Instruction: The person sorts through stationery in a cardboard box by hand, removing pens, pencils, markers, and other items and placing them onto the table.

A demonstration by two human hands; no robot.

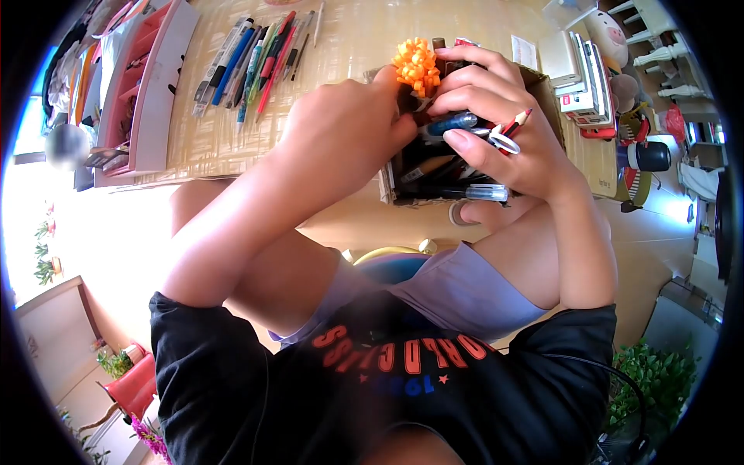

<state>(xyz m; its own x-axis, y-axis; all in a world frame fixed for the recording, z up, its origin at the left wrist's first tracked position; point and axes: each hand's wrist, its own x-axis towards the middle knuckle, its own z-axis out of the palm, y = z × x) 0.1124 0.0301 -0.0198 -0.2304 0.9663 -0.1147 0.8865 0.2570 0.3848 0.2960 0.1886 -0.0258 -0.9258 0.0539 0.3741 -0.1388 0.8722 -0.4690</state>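
My left hand (341, 124) is closed at the left edge of an open box (546, 81), with its fingertips hidden. Against its index finger is an orange spiky, flower-like topper (416, 67); what it is attached to is hidden. My right hand (508, 108) curls over the box, fingers bent around several writing tools. Among these are a dark blue pen (452, 124), a red pencil (517, 120) with a sharpened tip, and something with a white loop (504, 142). Below the hands, a clear-capped pen (487, 192) and dark pens lie in the box.
Several pens and markers (248, 66) lie in a row on the table (205, 147). A pink-and-white drawer organizer (147, 85) stands at the left edge. Books (587, 85), a pig plush (607, 37) and a dark cylindrical container (651, 156) are at the right.
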